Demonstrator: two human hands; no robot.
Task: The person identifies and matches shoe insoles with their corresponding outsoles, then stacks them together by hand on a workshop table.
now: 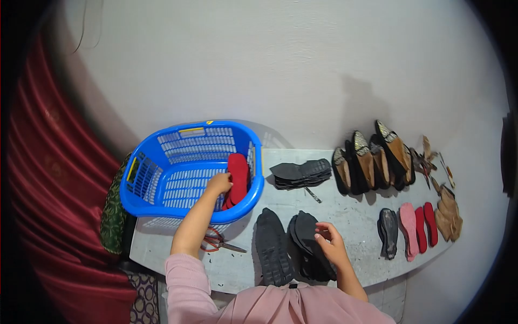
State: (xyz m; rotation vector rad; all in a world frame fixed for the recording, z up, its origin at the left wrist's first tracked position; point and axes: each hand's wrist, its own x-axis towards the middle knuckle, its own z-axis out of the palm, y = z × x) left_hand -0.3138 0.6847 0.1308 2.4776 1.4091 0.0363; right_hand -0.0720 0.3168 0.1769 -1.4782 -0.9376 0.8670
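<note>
My left hand (218, 183) reaches into the blue plastic basket (162, 156) and grips red insoles (238, 175) that lean against its right wall. My right hand (331, 243) rests on a stack of black soles (307, 237) near the front of the grey table (356, 213), fingers curled on the top one. A single black sole (272, 245), tread up, lies just left of that stack.
Scissors (218, 242) lie by my left forearm. Another pile of black soles (299, 174) sits mid-table. Upright shoe uppers (372, 159) line the back right; a dark sole (388, 232), pink and red insoles (418, 227) and tan pieces (448, 216) lie at right. Red curtain at left.
</note>
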